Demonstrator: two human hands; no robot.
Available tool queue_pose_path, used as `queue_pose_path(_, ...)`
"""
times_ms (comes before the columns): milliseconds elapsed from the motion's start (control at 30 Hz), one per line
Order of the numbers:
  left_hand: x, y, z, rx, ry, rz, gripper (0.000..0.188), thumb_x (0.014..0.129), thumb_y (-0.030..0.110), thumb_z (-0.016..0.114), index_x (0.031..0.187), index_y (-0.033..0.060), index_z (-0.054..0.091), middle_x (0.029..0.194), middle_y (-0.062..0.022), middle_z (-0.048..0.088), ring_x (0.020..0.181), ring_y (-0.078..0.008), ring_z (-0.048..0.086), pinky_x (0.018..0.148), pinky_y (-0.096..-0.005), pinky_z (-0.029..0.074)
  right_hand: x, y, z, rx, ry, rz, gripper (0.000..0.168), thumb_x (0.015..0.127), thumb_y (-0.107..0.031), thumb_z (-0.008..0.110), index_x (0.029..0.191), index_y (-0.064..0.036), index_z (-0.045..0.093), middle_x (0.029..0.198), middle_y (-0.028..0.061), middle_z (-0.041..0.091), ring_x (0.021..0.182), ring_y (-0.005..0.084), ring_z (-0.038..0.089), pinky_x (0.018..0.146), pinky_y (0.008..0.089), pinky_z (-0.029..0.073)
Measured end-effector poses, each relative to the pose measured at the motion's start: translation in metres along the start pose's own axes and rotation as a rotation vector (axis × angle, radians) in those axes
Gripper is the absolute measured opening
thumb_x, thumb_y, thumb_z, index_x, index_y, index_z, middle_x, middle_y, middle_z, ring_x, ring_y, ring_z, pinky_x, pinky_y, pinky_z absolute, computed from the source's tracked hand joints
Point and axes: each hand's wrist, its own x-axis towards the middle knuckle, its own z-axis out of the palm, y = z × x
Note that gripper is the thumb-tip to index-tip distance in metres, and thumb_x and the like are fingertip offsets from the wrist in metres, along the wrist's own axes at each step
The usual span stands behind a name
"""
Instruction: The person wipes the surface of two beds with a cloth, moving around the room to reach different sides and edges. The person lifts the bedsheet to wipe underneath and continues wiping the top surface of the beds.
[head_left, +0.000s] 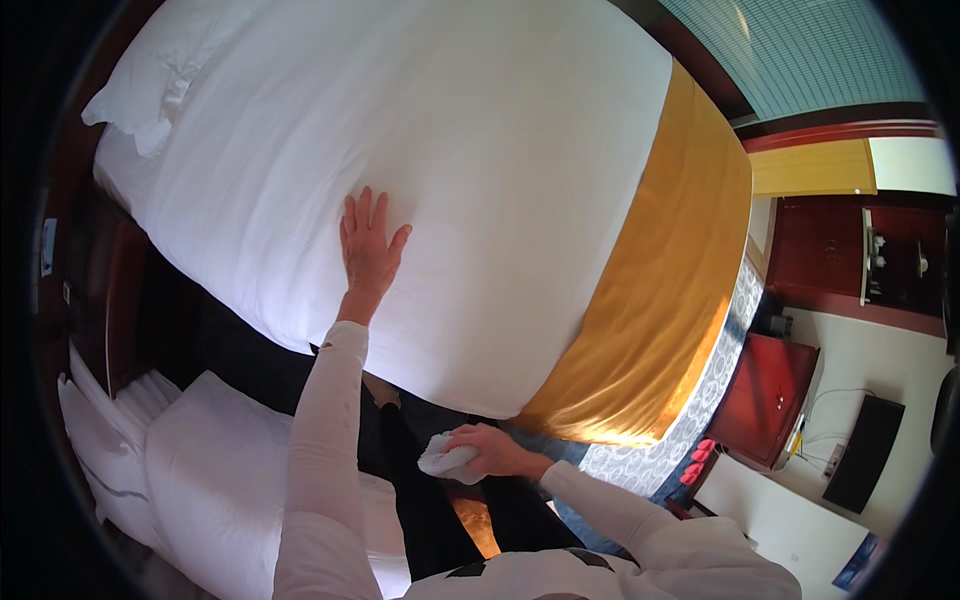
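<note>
My left hand (369, 247) rests with its fingers spread, palm down, on the white duvet (480, 165) of a large bed. It holds nothing. In my right hand (491, 450), close to my body and beside the near edge of the bed, is a bunched white cloth (446, 459). Across the foot of the bed lies a gold bed runner (637, 300). White pillows (161, 71) lie at the head end, in the upper left.
A second bed with white bedding (217, 457) stands behind me at the lower left. Between the beds is a dark nightstand (124, 300). A red cabinet (761, 401), a wall-mounted television (862, 454) and red slippers (697, 461) are on the right.
</note>
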Motion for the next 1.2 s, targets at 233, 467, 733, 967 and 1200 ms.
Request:
queue_pose_path(233,-0.126,-0.057,-0.019,0.214,-0.099,-0.032,0.069,0.089,0.054,0.052,0.142,0.0118,0.038,0.152,-0.0218,0.024,0.137,-0.0478,0.020,0.107,-0.0580,0.021,0.093,-0.081,-0.249,-0.197,0.665,-0.264,0.053,0.059,0.004,0.066,0.109,-0.013,0.065,0.131,0.0131,0.055,0.122,0.0319,0.050,0.099,0.0391,0.042)
queue_pose_path(467,-0.178,-0.052,-0.019,0.088,-0.269,-0.056,0.071,0.091,0.044,0.056,0.146,0.0093,0.028,0.154,-0.0253,0.008,0.136,-0.0531,0.013,0.109,-0.0609,0.018,0.176,0.009,-0.329,-0.739,1.191,-0.011,0.040,0.065,-0.001,0.060,0.101,-0.015,0.067,0.126,0.0082,0.056,0.103,0.0354,0.057,0.084,0.0429,0.049)
queue_pose_path(733,-0.211,-0.130,-0.062,0.187,-0.585,0.130,0.067,0.083,0.030,0.066,0.140,0.0100,0.038,0.150,-0.0277,0.017,0.133,-0.0519,0.023,0.110,-0.0555,0.025,0.102,-0.071,0.040,-0.399,0.251,0.198,0.042,0.063,-0.003,0.063,0.101,-0.020,0.064,0.129,0.0007,0.053,0.111,0.0383,0.048,0.086,0.0474,0.047)
queue_pose_path(967,-0.182,-0.129,-0.099,0.072,-0.869,0.171,0.081,0.080,0.026,0.068,0.149,0.0213,0.025,0.154,-0.0203,0.012,0.139,-0.0455,0.015,0.106,-0.0515,0.030,0.133,-0.134,-0.072,-0.056,-0.029,-0.087,0.037,0.069,-0.012,0.067,0.105,-0.017,0.065,0.115,0.0033,0.062,0.102,0.0279,0.059,0.088,0.0389,0.048)
queue_pose_path(1200,-0.184,-0.120,-0.098,-0.005,-0.823,0.155,0.081,0.077,0.024,0.071,0.146,0.0149,0.030,0.152,-0.0256,0.010,0.135,-0.0543,0.014,0.101,-0.0542,0.038,0.305,-0.217,-0.341,-0.541,0.812,-0.337,0.041,0.065,0.003,0.061,0.101,-0.015,0.065,0.134,0.0058,0.052,0.111,0.0374,0.050,0.091,0.0419,0.046)
